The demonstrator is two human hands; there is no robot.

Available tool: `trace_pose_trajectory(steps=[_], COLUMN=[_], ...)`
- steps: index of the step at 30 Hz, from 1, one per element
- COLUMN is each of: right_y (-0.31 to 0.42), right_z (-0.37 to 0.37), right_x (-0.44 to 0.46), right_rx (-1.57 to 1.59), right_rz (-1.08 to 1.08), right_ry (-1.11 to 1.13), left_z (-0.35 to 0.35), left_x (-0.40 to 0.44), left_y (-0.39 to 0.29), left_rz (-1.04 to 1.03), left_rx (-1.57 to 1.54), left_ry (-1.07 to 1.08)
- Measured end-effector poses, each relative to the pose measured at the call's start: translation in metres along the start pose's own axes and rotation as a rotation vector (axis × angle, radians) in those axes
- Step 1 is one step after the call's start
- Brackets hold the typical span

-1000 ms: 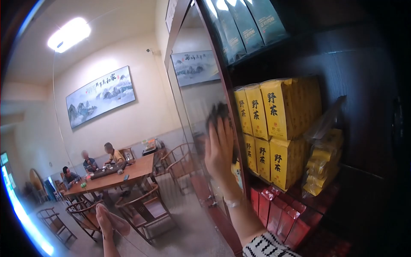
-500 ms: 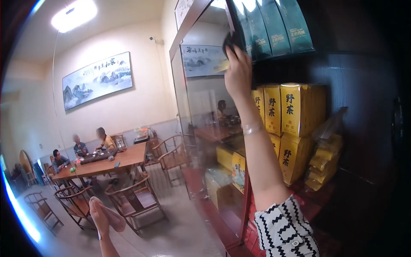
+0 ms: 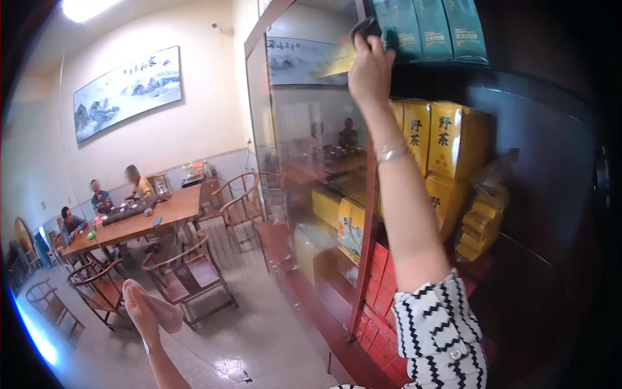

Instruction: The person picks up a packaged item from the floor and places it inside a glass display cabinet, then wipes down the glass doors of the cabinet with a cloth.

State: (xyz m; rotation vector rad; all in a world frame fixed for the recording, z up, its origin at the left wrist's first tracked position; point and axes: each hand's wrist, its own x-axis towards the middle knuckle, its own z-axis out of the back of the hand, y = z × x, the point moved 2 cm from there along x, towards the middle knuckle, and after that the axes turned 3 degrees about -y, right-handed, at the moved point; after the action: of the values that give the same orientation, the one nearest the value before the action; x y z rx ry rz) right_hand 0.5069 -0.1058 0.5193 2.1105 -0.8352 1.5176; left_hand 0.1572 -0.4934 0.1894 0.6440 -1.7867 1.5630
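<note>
My right hand (image 3: 370, 70) is raised high, its fingers closed on a black rounded object (image 3: 367, 27) whose exact kind I cannot make out. That object is at the upper edge of a glass cabinet door (image 3: 311, 123), beside the dark red door frame (image 3: 367, 272). Whether it touches the glass is unclear. Low on the left, my left hand (image 3: 139, 311) is closed on a pale pink cloth (image 3: 167, 315) that hangs from its side. Behind my right arm stand yellow tea packages (image 3: 446, 139), with green packages (image 3: 433, 29) on the shelf above.
Red boxes (image 3: 376, 330) fill the cabinet's bottom, and a bag of small yellow packets (image 3: 481, 223) hangs or leans at the right. Across the room, several people sit at a long wooden table (image 3: 172, 207). Wooden chairs (image 3: 188, 272) stand between it and me.
My view has turned down and to the right. My right hand, with the black object, has shifted rightward against the door edge. My left hand still holds the cloth low.
</note>
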Motion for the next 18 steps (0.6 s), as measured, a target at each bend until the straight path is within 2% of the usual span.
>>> trace_pose_trajectory(steps=[3, 5, 8, 9, 13, 17, 18], right_y=[0.017, 0.041, 0.081, 0.087, 0.079, 0.037, 0.027], right_z=[0.022, 0.041, 0.045, 0.037, -0.004, -0.050, -0.056], right_x=[-0.069, -0.104, -0.104, -0.093, -0.010, 0.066, 0.075], right_rx=[-0.010, 0.112, 0.413, 0.421, 0.365, 0.210, 0.101], right_rz=[-0.033, -0.077, 0.092, 0.171, 0.302, 0.184, 0.182], right_ry=[-0.025, 0.018, 0.102, 0.191, 0.179, 0.083, -0.046], left_z=[-0.003, -0.006, -0.007, -0.007, -0.006, -0.001, 0.000], left_x=[-0.001, -0.002, -0.001, -0.001, -0.001, -0.001, 0.000], left_y=[-0.004, -0.007, -0.012, -0.011, -0.011, -0.009, -0.008], left_rz=[0.015, -0.024, -0.051, -0.034, -0.007, -0.021, -0.032], left_rx=[-0.037, -0.043, -0.033, -0.031, -0.037, 0.041, 0.056], left_ry=[-0.007, -0.013, -0.027, -0.032, -0.028, -0.013, -0.007])
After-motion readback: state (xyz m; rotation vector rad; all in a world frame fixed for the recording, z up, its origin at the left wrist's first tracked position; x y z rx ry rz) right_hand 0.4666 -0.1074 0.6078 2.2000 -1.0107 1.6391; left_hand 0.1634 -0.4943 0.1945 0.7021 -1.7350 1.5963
